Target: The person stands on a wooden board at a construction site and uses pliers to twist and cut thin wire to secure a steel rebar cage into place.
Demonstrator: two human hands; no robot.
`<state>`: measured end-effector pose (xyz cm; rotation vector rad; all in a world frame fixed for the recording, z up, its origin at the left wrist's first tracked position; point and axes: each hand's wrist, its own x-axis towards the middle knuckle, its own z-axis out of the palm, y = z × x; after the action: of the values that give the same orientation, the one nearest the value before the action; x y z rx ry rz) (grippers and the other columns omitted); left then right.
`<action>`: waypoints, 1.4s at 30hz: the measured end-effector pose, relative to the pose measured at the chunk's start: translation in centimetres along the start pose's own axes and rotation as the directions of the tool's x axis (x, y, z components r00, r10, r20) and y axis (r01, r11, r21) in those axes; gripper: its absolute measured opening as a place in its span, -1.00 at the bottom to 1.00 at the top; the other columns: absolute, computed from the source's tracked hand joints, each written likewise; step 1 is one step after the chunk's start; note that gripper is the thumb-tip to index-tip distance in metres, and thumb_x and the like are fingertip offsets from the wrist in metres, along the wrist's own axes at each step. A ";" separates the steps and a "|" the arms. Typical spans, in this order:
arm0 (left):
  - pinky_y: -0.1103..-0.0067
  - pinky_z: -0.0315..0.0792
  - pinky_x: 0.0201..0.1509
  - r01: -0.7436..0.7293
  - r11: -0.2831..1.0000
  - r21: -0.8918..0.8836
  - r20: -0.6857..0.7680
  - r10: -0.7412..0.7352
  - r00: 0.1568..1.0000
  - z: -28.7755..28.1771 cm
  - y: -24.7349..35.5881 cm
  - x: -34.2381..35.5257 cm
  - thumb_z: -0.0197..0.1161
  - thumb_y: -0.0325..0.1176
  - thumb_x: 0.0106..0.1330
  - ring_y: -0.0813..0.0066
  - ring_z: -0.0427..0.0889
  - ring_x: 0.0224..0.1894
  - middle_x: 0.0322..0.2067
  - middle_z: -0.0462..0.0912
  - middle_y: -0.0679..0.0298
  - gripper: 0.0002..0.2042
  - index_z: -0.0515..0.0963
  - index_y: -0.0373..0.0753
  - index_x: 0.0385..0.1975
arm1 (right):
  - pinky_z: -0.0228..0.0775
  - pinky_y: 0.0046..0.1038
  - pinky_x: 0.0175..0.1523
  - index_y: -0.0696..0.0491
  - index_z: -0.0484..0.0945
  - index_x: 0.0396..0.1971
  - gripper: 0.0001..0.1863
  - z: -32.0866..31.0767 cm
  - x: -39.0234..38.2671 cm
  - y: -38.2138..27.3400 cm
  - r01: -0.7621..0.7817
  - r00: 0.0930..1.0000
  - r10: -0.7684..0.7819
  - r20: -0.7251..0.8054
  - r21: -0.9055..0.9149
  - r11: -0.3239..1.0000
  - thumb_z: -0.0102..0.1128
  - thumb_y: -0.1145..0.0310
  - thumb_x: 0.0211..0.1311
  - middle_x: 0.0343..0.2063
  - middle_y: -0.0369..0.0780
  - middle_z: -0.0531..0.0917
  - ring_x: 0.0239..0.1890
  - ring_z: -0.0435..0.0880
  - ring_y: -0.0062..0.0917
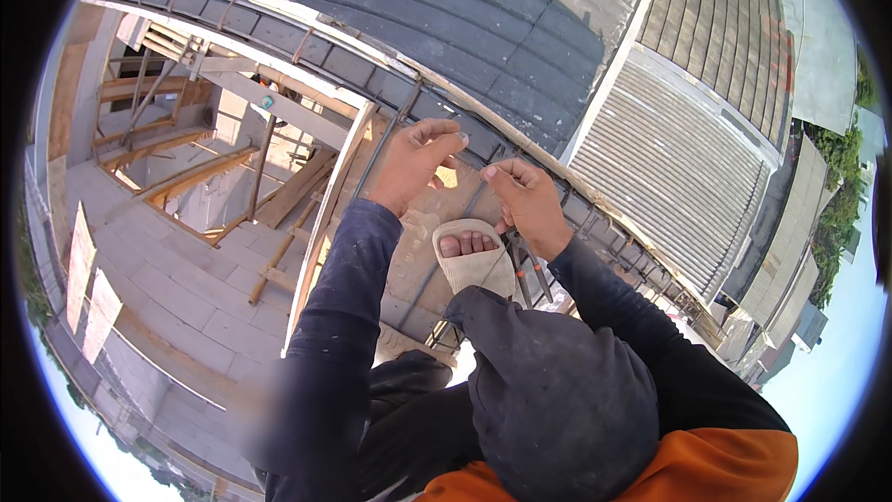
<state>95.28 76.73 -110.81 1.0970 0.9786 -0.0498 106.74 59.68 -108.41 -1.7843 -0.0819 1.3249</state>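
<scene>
Beside a dark roof (446, 19), left hand (415, 165) faces right hand (531, 203).

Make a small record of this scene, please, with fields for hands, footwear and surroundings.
Left hand: raised, fingers curled; anything held is too small to tell
Right hand: thumb and forefinger close together; grip contents unclear
Nearest left hand: steel rod
Footwear: light open-toed sandal
Left side: grey blockwork, wooden beams
Beyond: dark roof
Right side: corrugated roof
</scene>
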 end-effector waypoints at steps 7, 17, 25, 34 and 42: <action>0.53 0.51 -0.39 0.055 0.993 -0.105 -0.070 -0.062 0.996 -0.1 0.7 2.4 0.23 -0.17 0.33 0.36 0.72 -0.13 0.18 0.55 0.03 -0.43 0.46 -0.41 0.27 | 0.38 -0.58 -0.64 0.13 0.62 -0.20 -0.70 -0.9 0.2 1.5 -0.094 0.990 0.099 -0.098 0.058 0.994 0.25 0.16 0.47 -0.61 -0.42 0.46 -0.68 0.40 -0.77; 0.52 0.46 -0.50 0.235 0.971 -0.042 -0.056 -0.237 0.970 0.9 0.4 6.6 0.18 -0.16 0.46 0.43 0.64 -0.44 -0.12 0.63 0.09 -0.56 0.50 -0.45 0.09 | 0.33 -0.54 -0.67 0.16 0.64 -0.13 -0.68 -0.4 0.6 3.2 -0.146 0.979 0.160 -0.127 0.115 0.983 0.24 0.16 0.45 -0.67 -0.43 0.44 -0.71 0.39 -0.75; 0.55 0.45 -0.51 0.277 0.961 0.006 -0.009 -0.277 0.961 0.0 0.1 8.0 0.13 -0.22 0.51 0.52 0.53 -0.49 -0.28 0.67 0.20 -0.69 0.55 -0.37 -0.02 | 0.38 -0.45 -0.64 0.22 0.66 -0.06 -0.65 1.0 3.5 2.1 -0.121 0.987 0.130 -0.099 0.091 0.989 0.21 0.22 0.44 -0.64 -0.31 0.55 -0.71 0.47 -0.62; 0.48 0.68 -0.40 0.270 0.962 0.032 -0.026 -0.269 0.963 0.1 1.2 7.2 0.06 -0.29 0.51 0.40 0.65 -0.40 -0.18 0.68 0.13 -0.69 0.53 -0.40 0.04 | 0.47 -0.41 -0.60 0.23 0.69 -0.04 -0.64 4.1 5.5 2.4 -0.140 0.961 0.178 -0.212 0.184 0.973 0.17 0.22 0.44 -0.59 -0.22 0.63 -0.67 0.54 -0.54; 0.46 0.69 -0.35 0.319 0.946 -0.049 -0.011 -0.320 0.947 0.2 0.6 7.4 0.08 -0.35 0.49 0.48 0.54 -0.43 -0.20 0.65 0.17 -0.76 0.56 -0.37 -0.04 | 0.54 -0.40 -0.54 0.11 0.71 0.02 -0.65 4.4 8.0 3.5 0.079 0.946 -0.141 -0.291 -0.213 0.974 0.17 0.24 0.39 -0.44 -0.12 0.74 -0.53 0.70 -0.48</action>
<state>100.14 79.92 -115.46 0.8887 1.1627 -0.2802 105.13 64.42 -116.89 -2.1031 -0.1471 0.9761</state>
